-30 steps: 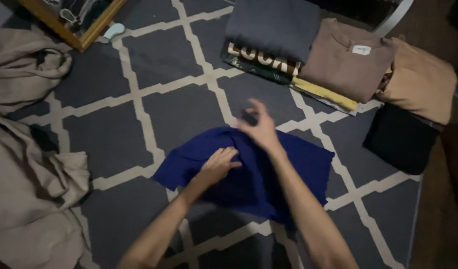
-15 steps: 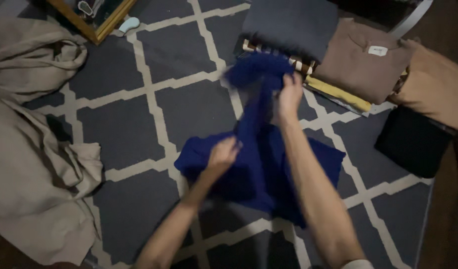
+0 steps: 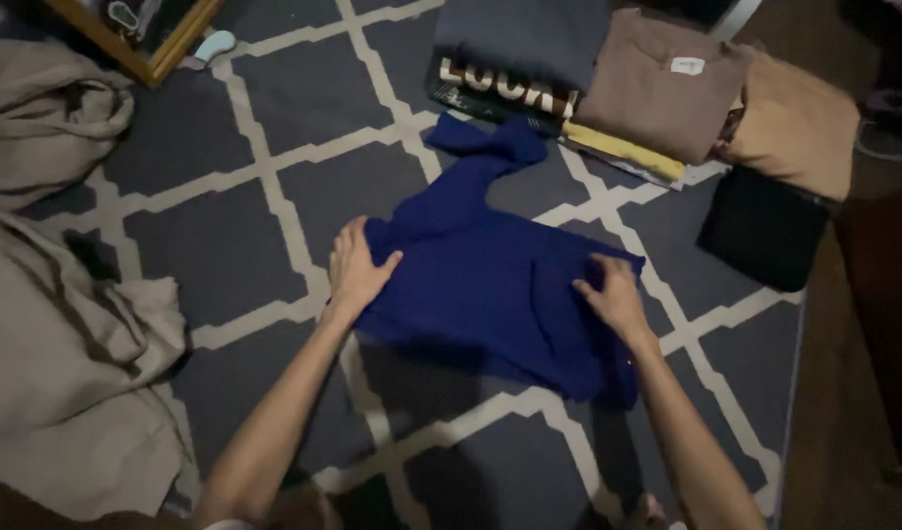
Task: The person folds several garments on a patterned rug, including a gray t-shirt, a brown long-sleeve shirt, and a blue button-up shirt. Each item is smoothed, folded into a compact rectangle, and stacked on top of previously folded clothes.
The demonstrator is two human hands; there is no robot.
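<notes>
A dark blue garment (image 3: 490,285) lies spread on a grey rug with a pale lattice pattern (image 3: 235,245). One sleeve stretches away toward the folded piles. My left hand (image 3: 358,267) rests flat on the garment's left edge, fingers apart. At the right edge, my right hand (image 3: 613,294) presses down on the cloth with its fingers spread. Neither hand grips the fabric.
Folded clothes stand at the far side: a grey pile (image 3: 524,39), a brown top (image 3: 657,88), a tan one (image 3: 794,123) and a black one (image 3: 765,231). A beige crumpled sheet (image 3: 58,324) fills the left. A wooden frame (image 3: 142,44) lies at top left.
My right hand let go of the lifted sleeve, which now lies stretched out on the rug. Both hands have come down flat on the garment's two sides.
</notes>
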